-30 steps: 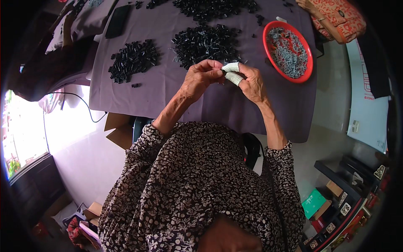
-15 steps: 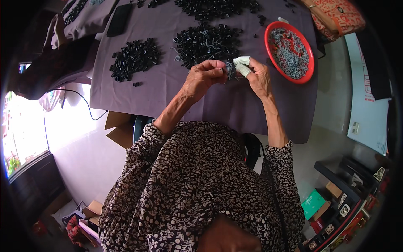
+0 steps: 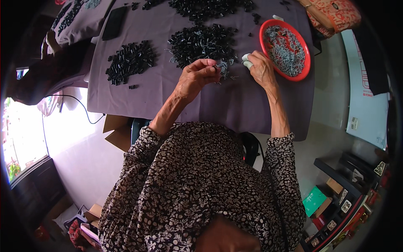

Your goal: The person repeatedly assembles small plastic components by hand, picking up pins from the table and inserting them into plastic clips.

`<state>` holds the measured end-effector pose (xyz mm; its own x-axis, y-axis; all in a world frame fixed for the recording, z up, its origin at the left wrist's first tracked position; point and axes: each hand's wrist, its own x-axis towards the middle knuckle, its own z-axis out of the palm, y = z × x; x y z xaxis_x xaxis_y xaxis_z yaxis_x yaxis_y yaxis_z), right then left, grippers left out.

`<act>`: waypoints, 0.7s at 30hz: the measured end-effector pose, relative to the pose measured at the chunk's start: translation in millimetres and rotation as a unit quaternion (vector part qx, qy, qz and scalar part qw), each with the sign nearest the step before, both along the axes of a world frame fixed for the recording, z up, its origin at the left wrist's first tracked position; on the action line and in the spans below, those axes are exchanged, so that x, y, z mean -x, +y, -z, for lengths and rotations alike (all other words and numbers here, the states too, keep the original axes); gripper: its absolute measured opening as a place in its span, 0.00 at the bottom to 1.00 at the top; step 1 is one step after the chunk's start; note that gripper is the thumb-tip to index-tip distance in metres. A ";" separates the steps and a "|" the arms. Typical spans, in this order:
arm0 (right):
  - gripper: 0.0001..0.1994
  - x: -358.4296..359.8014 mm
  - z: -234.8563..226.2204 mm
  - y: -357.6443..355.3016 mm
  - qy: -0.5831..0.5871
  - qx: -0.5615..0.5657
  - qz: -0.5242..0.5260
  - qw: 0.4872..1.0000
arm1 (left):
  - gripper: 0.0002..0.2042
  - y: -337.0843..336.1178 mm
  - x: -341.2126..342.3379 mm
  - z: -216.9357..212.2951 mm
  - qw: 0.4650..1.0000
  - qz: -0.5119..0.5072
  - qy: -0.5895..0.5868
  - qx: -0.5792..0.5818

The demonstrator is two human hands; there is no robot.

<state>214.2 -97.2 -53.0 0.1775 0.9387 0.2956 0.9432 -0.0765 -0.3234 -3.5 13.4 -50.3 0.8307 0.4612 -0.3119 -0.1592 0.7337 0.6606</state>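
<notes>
Pinching w/ L hand (image 3: 196, 79), thumb tip pressed up agnst index; v. narrow at the tips, closed on a small dark piece (image 3: 217, 67), mostly hidden by fingers. Curling R hand (image 3: 262, 71) a bit apart, to R, w/ white finger covers (image 3: 246, 57) on thumb & index. Can't tell whether gripping anything betw. those covered tips. Just beside L fingertips, on purple cloth (image 3: 168, 103): loose heap of gray slivers (image 3: 224, 70), plus few strays nr it.

Next to R hand, on its far R side: red basin (image 3: 307, 61) w/ lots of similar slivers inside; can't tell if touching. Right beyond L hand: big mid pile (image 3: 201, 42) of short black pieces, few gray slivers mixed in. To L: smaller pile (image 3: 131, 61), same sort, w/ single stray piece (image 3: 133, 87) just below. At far edge: another black pile (image 3: 205, 8). Nr upper L: flat black slab (image 3: 113, 23).

Further out: at upper R, someone's forearm (image 3: 320, 16) by orange patterned fabric (image 3: 342, 14); at L, another person's hand (image 3: 52, 44) w/ dark sleeve (image 3: 73, 56). Below table edge, L side: cardboard box (image 3: 119, 136). Lower R: green box (image 3: 314, 201).
</notes>
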 end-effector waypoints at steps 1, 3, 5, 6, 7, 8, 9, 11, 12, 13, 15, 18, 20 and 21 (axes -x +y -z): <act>0.06 0.2 0.4 1.3 0.000 -0.001 0.001 1.000 | 0.05 -0.1 0.1 0.1 1.000 -0.008 0.011 -0.010; 0.05 0.1 1.3 3.8 0.012 -0.002 -0.020 1.000 | 0.05 0.0 -0.2 -0.6 1.000 -0.008 0.020 -0.020; 0.06 -0.2 -1.1 2.1 0.028 -0.007 -0.016 0.999 | 0.05 -0.1 -0.2 -1.0 0.999 -0.011 0.030 -0.029; 0.06 0.9 -2.6 1.2 0.046 -0.012 -0.011 0.999 | 0.05 -0.7 -0.8 -1.0 0.999 -0.011 0.023 -0.033; 0.06 3.0 -3.3 0.6 0.046 -0.011 -0.013 0.999 | 0.05 -1.3 -1.3 -1.2 0.999 -0.011 0.015 -0.037; 0.06 7.5 -6.2 -0.3 0.076 -0.023 -0.008 0.997 | 0.05 -2.2 -1.8 -3.1 0.999 -0.012 0.016 -0.036; 0.06 10.4 -7.6 -0.6 0.106 -0.035 -0.002 0.994 | 0.05 -2.7 -2.5 -6.2 0.999 -0.007 0.009 -0.038; 0.06 10.7 -7.5 0.5 0.127 -0.013 0.016 0.992 | 0.04 -4.1 -4.2 -9.7 0.999 0.000 0.002 -0.040; 0.06 9.5 -7.6 1.2 0.146 0.008 0.034 0.989 | 0.05 -5.3 -4.9 -11.1 0.999 -0.004 0.008 -0.042; 0.06 5.6 -3.9 1.5 0.146 0.007 0.036 0.989 | 0.05 -5.9 -5.8 -11.8 0.999 -0.007 0.014 -0.045; 0.06 1.4 2.0 2.0 -0.020 0.004 -0.017 1.000 | 0.05 -4.5 -5.7 -6.6 0.999 -0.002 0.007 -0.051; 0.07 5.4 -0.8 5.2 -0.054 0.006 -0.024 0.998 | 0.05 -5.1 -5.2 -5.0 0.998 -0.001 0.004 -0.056; 0.06 12.2 -6.3 2.3 0.097 0.009 0.013 0.995 | 0.05 -5.8 -4.9 -6.9 0.998 -0.008 0.009 -0.055; 0.05 16.1 -9.2 1.1 0.245 0.013 0.050 0.968 | 0.05 -5.8 -5.0 -9.4 0.999 -0.007 0.004 -0.053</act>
